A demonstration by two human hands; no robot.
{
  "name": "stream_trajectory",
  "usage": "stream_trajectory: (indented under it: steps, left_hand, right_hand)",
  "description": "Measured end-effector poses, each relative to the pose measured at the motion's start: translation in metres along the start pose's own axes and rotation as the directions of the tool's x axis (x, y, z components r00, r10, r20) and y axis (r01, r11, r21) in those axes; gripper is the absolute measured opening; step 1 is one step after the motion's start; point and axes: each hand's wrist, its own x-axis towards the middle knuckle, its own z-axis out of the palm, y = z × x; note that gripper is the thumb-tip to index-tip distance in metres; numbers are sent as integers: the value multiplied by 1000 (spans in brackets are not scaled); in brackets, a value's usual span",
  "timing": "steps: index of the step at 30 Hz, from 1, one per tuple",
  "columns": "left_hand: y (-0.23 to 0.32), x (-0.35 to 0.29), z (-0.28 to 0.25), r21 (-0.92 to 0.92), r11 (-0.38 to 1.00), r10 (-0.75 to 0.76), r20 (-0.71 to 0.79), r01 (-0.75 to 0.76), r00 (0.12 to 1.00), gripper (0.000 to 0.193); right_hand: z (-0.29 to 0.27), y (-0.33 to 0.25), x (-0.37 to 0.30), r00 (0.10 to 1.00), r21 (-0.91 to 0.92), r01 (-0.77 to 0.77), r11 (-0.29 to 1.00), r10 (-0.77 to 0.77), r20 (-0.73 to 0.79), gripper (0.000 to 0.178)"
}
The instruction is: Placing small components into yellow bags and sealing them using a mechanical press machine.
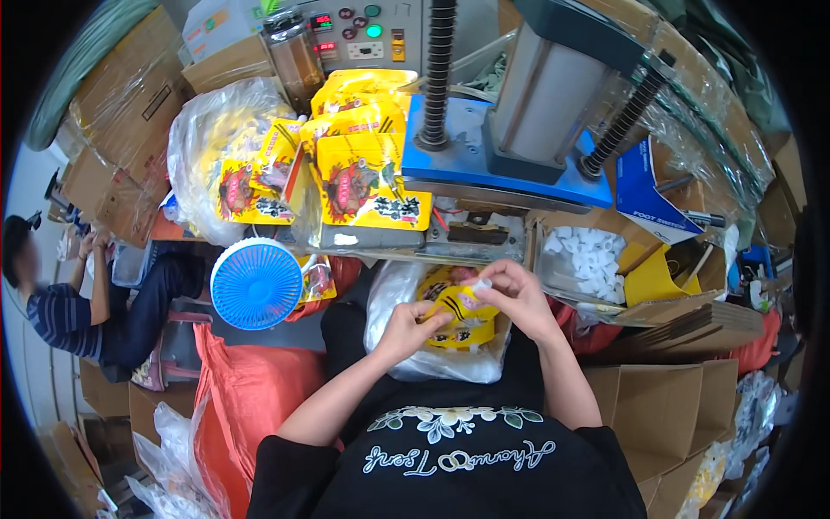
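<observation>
Over my lap, my left hand point(405, 333) pinches the edge of a yellow printed pouch point(451, 303) between thumb and fingers. My right hand point(522, 301) is closed on a small white plastic piece point(482, 286), held against the pouch's upper right part. Its exact shape is partly covered by my fingertips. Beneath both hands, a clear plastic bag point(393, 298) rests on my lap with more yellow pouches point(462, 336) in it. To the right of my right hand, many similar white pieces point(584, 259) lie in a clear tray.
Ahead stands a press with a blue plate point(497, 164) and spring posts. Left of it are stacked yellow pouches point(372, 177) and a filled clear bag point(216, 147). A blue fan point(257, 284) is at left, beside a red sack point(251, 394). Cartons point(657, 406) stand right; another person sits far left.
</observation>
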Motion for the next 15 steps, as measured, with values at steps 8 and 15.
stream_trajectory:
  steps: [8,15]
  left_hand:
    - [29,63,18,-349,923,-198,-71,162,978,28]
    - [36,76,24,-553,804,-280,-30,217,959,24]
  right_hand:
    - [-52,-11,-3,839,-601,-4,799,-325,-436,32]
    - [-101,14,-2,782,-761,-83,643,-432,-450,29]
